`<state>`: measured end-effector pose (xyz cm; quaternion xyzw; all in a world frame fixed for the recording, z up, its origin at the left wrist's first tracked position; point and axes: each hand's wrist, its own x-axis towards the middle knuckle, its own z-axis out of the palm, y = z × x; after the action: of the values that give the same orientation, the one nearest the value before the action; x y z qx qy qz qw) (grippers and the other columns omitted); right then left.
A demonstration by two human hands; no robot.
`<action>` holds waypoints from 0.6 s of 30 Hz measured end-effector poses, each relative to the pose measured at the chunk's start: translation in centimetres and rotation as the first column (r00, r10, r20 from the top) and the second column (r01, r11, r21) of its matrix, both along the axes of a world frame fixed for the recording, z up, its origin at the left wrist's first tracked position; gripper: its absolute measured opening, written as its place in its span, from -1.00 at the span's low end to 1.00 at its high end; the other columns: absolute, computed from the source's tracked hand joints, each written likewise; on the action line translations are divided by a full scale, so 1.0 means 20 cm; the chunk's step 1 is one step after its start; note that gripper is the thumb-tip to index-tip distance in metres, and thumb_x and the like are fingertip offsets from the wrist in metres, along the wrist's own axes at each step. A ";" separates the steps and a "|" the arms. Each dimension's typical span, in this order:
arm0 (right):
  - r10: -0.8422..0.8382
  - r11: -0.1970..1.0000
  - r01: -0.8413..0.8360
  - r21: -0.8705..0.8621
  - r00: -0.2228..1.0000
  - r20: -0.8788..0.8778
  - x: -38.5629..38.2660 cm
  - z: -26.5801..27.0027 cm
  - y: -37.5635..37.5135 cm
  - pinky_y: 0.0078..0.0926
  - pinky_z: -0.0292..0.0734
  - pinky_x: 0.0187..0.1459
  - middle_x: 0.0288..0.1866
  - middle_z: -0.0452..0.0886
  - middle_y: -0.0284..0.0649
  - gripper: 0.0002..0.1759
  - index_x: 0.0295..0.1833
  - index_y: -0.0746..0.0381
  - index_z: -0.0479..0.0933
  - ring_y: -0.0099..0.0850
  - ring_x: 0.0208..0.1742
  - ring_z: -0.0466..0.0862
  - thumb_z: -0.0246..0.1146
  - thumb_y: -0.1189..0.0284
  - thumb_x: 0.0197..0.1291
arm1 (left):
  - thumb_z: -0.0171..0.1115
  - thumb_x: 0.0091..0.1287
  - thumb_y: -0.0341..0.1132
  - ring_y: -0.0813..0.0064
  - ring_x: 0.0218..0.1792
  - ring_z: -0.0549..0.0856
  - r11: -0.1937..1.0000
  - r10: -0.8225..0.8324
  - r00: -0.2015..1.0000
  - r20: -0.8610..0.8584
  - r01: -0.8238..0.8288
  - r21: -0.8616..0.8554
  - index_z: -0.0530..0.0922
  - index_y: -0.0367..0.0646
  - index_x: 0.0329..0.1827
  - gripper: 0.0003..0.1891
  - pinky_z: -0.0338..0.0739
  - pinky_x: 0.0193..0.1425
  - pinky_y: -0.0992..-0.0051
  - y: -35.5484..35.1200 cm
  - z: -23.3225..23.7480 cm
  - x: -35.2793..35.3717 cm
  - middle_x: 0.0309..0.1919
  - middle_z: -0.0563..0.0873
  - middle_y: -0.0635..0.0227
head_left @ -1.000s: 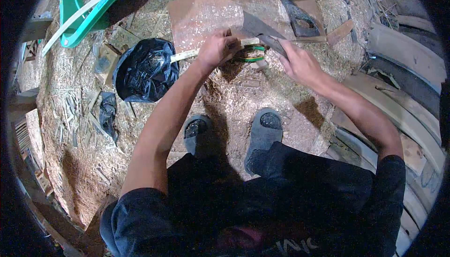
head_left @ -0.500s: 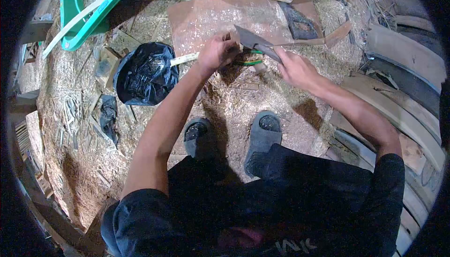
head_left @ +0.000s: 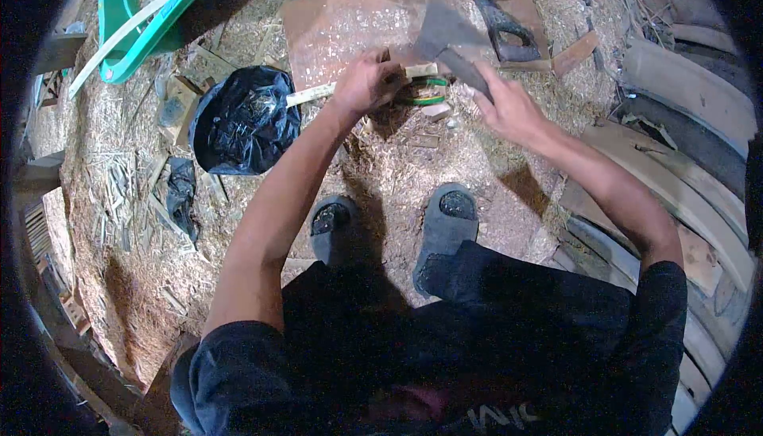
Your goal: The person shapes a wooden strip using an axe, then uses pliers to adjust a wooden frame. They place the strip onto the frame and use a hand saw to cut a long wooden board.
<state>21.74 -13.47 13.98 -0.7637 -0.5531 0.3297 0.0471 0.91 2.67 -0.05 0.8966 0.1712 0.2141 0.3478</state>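
Observation:
My left hand (head_left: 369, 82) is closed around a pale wooden stick (head_left: 314, 93), which sticks out on both sides of the fist. The stick's left end reaches the rim of a black plastic bag (head_left: 248, 122). My right hand (head_left: 511, 106) grips a chopping knife (head_left: 447, 34) by its handle. The broad grey blade is smeared by motion and tilts up and left, above the stick's right end. Just below that end lies a green and yellow band-like object (head_left: 429, 100), partly hidden by my left hand. A small wood offcut (head_left: 436, 112) lies beside it.
A brown board (head_left: 334, 23) strewn with chips lies ahead, with a dark handled piece (head_left: 509, 34) on its right. A green plastic tub (head_left: 119, 46) stands at upper left. Curved planks (head_left: 675, 166) are stacked on the right. Wood shavings cover the floor around my slippers (head_left: 449, 221).
My right hand has moved slightly right, and the knife's blade has swung up and right, away from my left fist. More of the stick's right end now shows. My left hand has barely moved.

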 end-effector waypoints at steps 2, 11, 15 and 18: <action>0.003 0.989 0.002 0.150 0.999 -0.033 0.03 -0.14 -0.06 0.07 0.58 -0.33 -0.40 0.63 0.17 -0.42 0.45 0.22 0.17 0.15 -0.37 0.70 0.16 0.45 0.38 | 0.42 0.13 -0.30 0.02 -0.20 0.64 1.000 -0.008 1.000 -0.002 0.008 -0.015 0.69 -0.13 -0.29 -0.85 0.57 -0.05 0.14 0.01 0.02 0.01 -0.32 0.64 0.08; 0.010 0.994 -0.008 0.113 1.000 -0.011 0.03 -0.09 -0.04 -0.03 0.58 -0.34 -0.42 0.64 0.12 -0.53 0.36 0.27 0.27 -0.02 -0.41 0.72 0.15 0.38 0.43 | 0.41 0.14 -0.30 -0.04 -0.20 0.65 0.998 -0.055 0.998 -0.010 0.055 0.009 0.66 -0.13 -0.18 -0.78 0.58 -0.05 0.11 0.01 -0.02 -0.02 -0.32 0.63 0.08; -0.008 0.990 0.017 0.138 0.998 -0.061 0.06 -0.08 0.01 0.01 0.54 -0.23 -0.31 0.65 0.16 -0.57 0.24 0.30 0.38 0.08 -0.27 0.70 0.21 0.28 0.40 | 0.39 0.19 -0.28 -0.04 -0.20 0.65 0.999 -0.046 0.999 -0.021 0.046 0.018 0.65 -0.14 -0.20 -0.81 0.58 -0.05 0.11 0.03 0.01 0.00 -0.31 0.64 0.08; 0.033 0.984 -0.023 0.178 0.998 -0.058 0.13 -0.22 0.00 -0.22 0.54 -0.39 -0.40 0.64 -0.04 -0.59 0.23 0.29 0.40 -0.25 -0.44 0.70 0.23 0.29 0.41 | 0.37 0.23 -0.27 -0.03 -0.20 0.66 0.998 -0.054 0.998 -0.041 0.055 0.042 0.66 -0.14 -0.19 -0.82 0.59 -0.07 0.12 0.04 0.05 0.01 -0.30 0.65 0.07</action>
<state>24.34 -13.39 9.67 -0.7382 -0.5893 0.3028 0.1272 1.12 3.44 0.92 0.9124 0.1489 0.1903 0.3305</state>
